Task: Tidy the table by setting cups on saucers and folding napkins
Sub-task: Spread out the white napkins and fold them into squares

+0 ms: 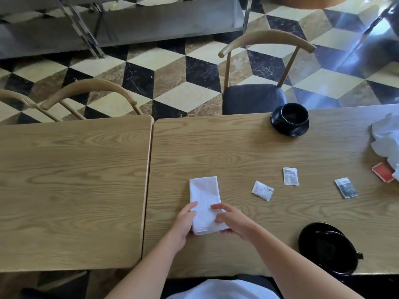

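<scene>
1. A folded white napkin (204,201) lies low in the frame's centre on the bench (237,147).
2. The left hand (183,223) holds its near left edge, thumb on top.
3. The right hand (232,221) pinches its near right edge.
4. Black cups sit on saucers, upper right (290,119) and lower right (328,248).
5. Three sachets (290,176) lie to the right; their print is unreadable.

The worktop (248,152) is pale wood with open grain and a matt finish. The folded napkin (204,197) is soft white cloth. The cups (294,114) and saucers (306,236) look black and glossy. The sachets (290,176) are crinkled paper. The floor (172,67) is polished marble.
</scene>
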